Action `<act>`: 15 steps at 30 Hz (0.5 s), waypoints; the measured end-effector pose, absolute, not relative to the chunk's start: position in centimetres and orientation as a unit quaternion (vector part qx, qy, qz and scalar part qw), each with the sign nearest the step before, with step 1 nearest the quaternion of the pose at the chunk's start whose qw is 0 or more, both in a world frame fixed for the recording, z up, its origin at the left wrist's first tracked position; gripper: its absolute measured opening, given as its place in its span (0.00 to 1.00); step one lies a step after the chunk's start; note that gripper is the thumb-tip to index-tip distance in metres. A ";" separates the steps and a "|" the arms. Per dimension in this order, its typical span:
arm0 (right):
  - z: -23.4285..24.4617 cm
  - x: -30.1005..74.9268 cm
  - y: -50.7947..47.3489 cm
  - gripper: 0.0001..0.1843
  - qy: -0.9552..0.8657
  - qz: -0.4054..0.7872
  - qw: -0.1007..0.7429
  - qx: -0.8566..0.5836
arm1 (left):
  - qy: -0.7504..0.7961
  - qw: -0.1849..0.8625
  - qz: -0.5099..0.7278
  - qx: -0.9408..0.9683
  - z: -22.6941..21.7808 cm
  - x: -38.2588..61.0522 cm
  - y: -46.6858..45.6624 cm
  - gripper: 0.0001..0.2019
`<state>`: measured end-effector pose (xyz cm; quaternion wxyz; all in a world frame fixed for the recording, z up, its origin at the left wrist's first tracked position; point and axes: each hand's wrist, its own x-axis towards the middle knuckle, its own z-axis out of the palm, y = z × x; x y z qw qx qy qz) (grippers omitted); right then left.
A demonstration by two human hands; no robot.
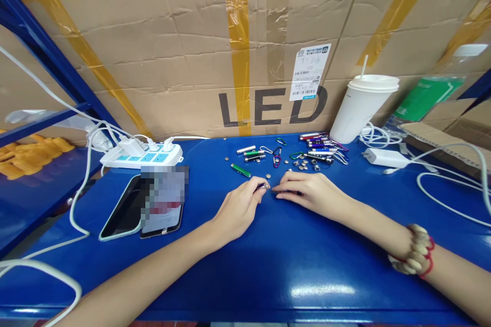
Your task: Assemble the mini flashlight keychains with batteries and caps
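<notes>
My left hand (238, 208) rests on the blue table (268, 265) with its fingers pinched round a small dark keychain flashlight (263, 185), whose silver tip points right. My right hand (307, 190) lies just to the right of it, fingers curled, its fingertips pinched beside the flashlight's tip on something too small to make out. A bead bracelet (416, 256) is on my right wrist. Behind the hands lie a green flashlight (241, 170), several more small flashlights (320, 144), carabiner clips (276, 157) and several button cells (303, 165).
Two phones (148, 207) lie at the left beside a white power strip (141, 156) with plugged cables. A white lidded cup (362, 107) with a straw, a white charger (383, 157) and looping cables (452, 184) sit at the right. A large cardboard box (245, 46) forms the back wall.
</notes>
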<state>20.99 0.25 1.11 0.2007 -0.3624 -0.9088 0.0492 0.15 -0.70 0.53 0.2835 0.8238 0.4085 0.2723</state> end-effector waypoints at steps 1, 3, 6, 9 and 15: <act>1.2 21.0 0.3 0.14 -0.907 0.061 0.198 -0.366 | 0.407 0.283 0.272 0.825 0.5 0.2 -0.7 0.11; 1.4 21.1 0.3 0.14 -0.905 0.097 0.193 -0.367 | 0.404 0.282 0.271 0.827 0.5 0.1 -0.7 0.11; 1.6 21.2 0.3 0.14 -0.904 0.148 0.183 -0.358 | 0.401 0.277 0.269 0.831 0.5 0.1 -0.7 0.10; 1.7 21.0 0.3 0.14 -0.903 0.173 0.184 -0.349 | 0.398 0.269 0.262 0.837 0.5 0.1 -0.7 0.10; 1.2 20.5 0.3 0.13 -0.877 0.209 0.236 -0.363 | 0.374 0.229 0.259 0.861 0.7 0.2 -0.7 0.10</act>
